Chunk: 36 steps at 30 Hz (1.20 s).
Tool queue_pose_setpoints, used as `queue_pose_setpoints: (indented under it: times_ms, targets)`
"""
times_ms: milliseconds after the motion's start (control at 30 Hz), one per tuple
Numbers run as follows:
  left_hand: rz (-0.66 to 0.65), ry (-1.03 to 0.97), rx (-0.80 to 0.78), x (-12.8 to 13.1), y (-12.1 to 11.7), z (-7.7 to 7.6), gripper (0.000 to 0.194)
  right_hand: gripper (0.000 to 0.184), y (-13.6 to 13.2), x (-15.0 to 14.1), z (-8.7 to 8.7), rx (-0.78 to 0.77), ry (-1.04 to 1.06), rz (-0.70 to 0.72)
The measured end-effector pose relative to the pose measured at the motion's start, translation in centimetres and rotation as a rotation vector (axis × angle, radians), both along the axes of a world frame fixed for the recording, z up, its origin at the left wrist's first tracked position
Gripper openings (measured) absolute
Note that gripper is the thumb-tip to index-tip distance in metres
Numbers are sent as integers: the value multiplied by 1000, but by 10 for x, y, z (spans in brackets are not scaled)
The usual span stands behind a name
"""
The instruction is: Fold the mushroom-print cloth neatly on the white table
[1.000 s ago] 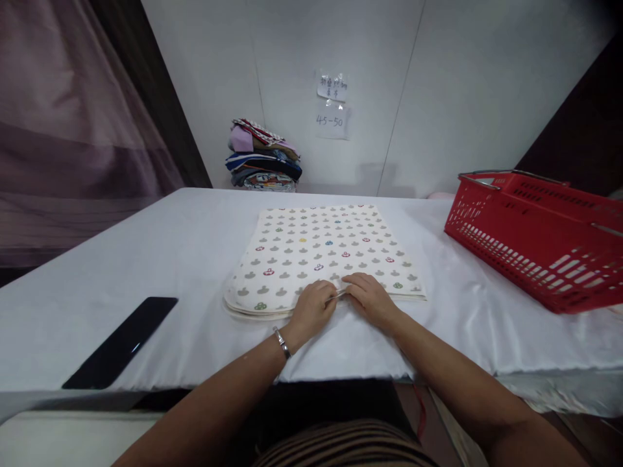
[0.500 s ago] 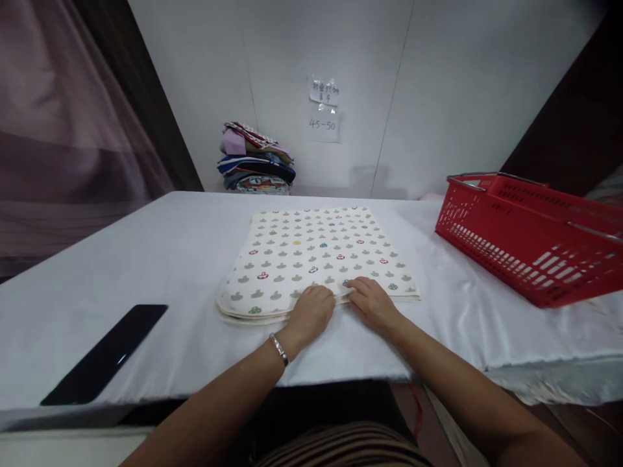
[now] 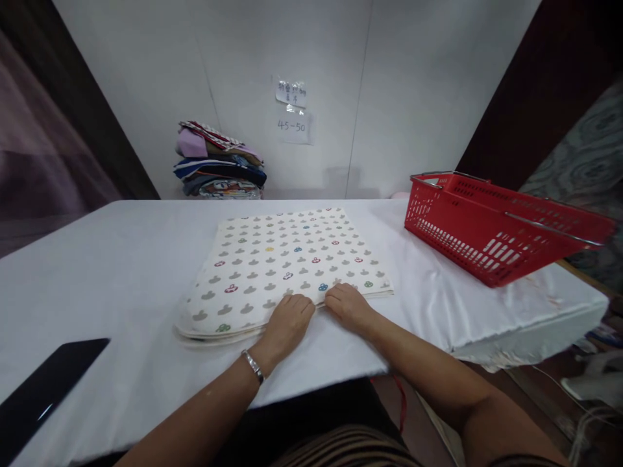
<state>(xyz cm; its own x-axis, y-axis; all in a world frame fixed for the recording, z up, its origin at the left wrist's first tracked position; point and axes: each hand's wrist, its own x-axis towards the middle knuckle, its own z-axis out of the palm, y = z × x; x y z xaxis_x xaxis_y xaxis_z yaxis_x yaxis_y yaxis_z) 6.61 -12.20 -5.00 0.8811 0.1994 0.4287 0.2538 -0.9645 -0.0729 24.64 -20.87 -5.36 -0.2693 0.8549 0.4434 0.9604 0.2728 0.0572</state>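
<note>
A folded white cloth [image 3: 272, 259] printed with grey and coloured mushroom-like shapes lies flat in layers on the table. At its near edge, my left hand [image 3: 289, 324] has its fingers curled over the layers, the thumb hidden. My right hand [image 3: 351, 309] grips the same edge a little to the right, fingers bent and pressed together. A small gap separates the two hands. The cloth's left near corner is rounded, with several layer edges showing.
A red plastic basket [image 3: 477, 227] with metal handles stands on the table's right. A stack of folded fabrics [image 3: 221, 162] sits behind the far edge by the wall. A black flat slab [image 3: 43, 395] lies at the near left. Paper notes [image 3: 294, 113] hang on the wall.
My view has turned right, so everything appears shifted left. Both hands stay at the cloth's near edge. The right hand's fingers are more drawn together than before.
</note>
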Motion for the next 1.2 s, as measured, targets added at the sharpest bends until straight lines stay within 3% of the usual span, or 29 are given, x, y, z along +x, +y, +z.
queue_pose_setpoints:
  times_ms: [333,500,567,633,733,800,1000,1200]
  targets:
    - [33,94,-40,8,3,4,21,14,0,-3,5,-76,-6,-33]
    - [18,76,-48,7,5,1,23,15,-22,25,8,-73,126,0]
    - [10,63,-62,6,5,0,24,16,-38,49,9,-5,260,-106]
    - [4,57,-79,6,6,-1,24,15,-54,75,10,41,438,-355]
    - [0,50,-94,6,6,-2,25,16,-72,106,13,-64,661,-719]
    - [1,47,-97,6,7,-2,25,18,-77,117,15,-171,706,-847]
    - [14,86,-95,5,5,2,23,36,-70,122,15,-309,678,-941]
    - [31,85,-85,5,5,-1,23,26,-58,123,12,-329,642,-972]
